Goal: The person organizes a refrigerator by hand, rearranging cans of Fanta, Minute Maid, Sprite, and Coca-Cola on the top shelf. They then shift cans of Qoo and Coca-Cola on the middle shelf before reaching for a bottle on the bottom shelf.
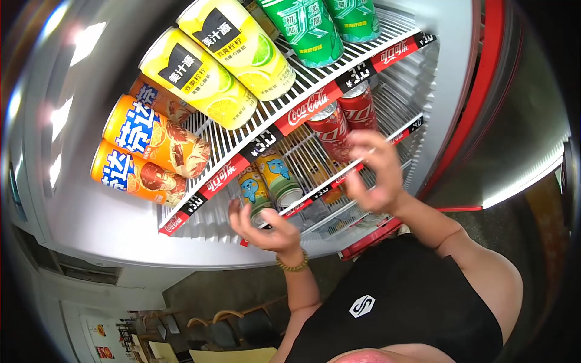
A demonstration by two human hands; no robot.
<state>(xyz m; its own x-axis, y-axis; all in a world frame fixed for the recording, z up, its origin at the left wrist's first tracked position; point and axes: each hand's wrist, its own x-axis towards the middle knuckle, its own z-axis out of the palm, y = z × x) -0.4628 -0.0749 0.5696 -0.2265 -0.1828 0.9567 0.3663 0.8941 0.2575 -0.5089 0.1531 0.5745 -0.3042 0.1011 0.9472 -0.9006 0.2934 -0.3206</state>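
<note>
A pale can point(253, 192) printed with a blue cartoon figure is stood on the lower wire shelf point(307, 158) of an open fridge point(103, 224), at the centre of the frame. Its long axis is set from upper left to lower right, with a silver end shown at the lower end. A second can point(277, 172) of the same kind is placed just beside it to the right, parallel. The left hand point(266, 228) is held directly below the pale can, palm up and fingers spread, with nothing gripped; whether the fingertips touch the can cannot be told. A bead bracelet point(293, 264) is worn on that wrist. The right hand point(374, 175) is raised right of centre, open with curled fingers and empty, just below two red cola cans point(330, 130). On the upper shelf point(339, 60), yellow bottles point(206, 78), green bottles point(308, 27) and orange bottles point(151, 136) are lined up.
</note>
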